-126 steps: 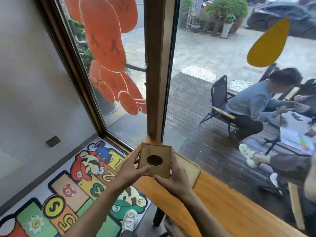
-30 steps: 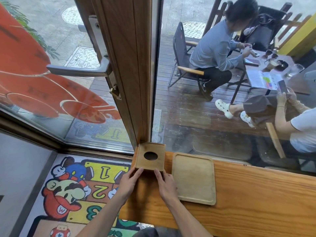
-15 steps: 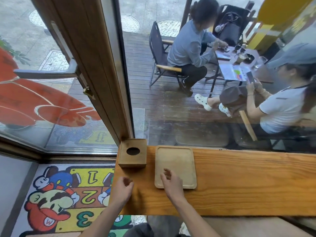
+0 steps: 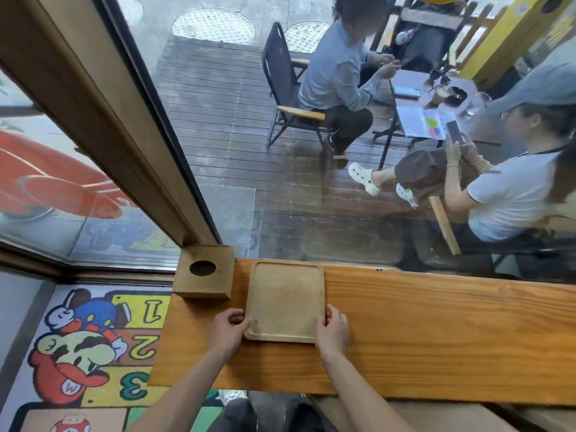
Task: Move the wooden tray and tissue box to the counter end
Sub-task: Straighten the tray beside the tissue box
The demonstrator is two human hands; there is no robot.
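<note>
Wood runs through nearly everything on view: a long orange-brown counter (image 4: 436,332) set against the window (image 4: 311,182), a pale tray (image 4: 285,299) lying flat on it, and a darker tissue box (image 4: 204,272) with a round hole in its top. The box stands at the counter's left end, in the corner by the window frame (image 4: 103,120), its far side close to the glass. The tray lies just to the right of the box, with a narrow strip of bare counter between them, its far edge near the window and its near edge towards the person. Both bare hands are on the tray's near corners. The left hand (image 4: 226,333) is curled round the near-left corner, thumb against the rim and fingers bent in at the edge. The right hand (image 4: 332,330) clasps the near-right corner in the same way, fingers lying along the right side. The tray looks to be resting on the counter, though I cannot tell whether its near edge is raised. Below the counter's left end a cartoon floor mat (image 4: 93,353) with numbers shows. Outside the glass, two people (image 4: 339,76) sit at a small table (image 4: 436,101) on dark decking.
</note>
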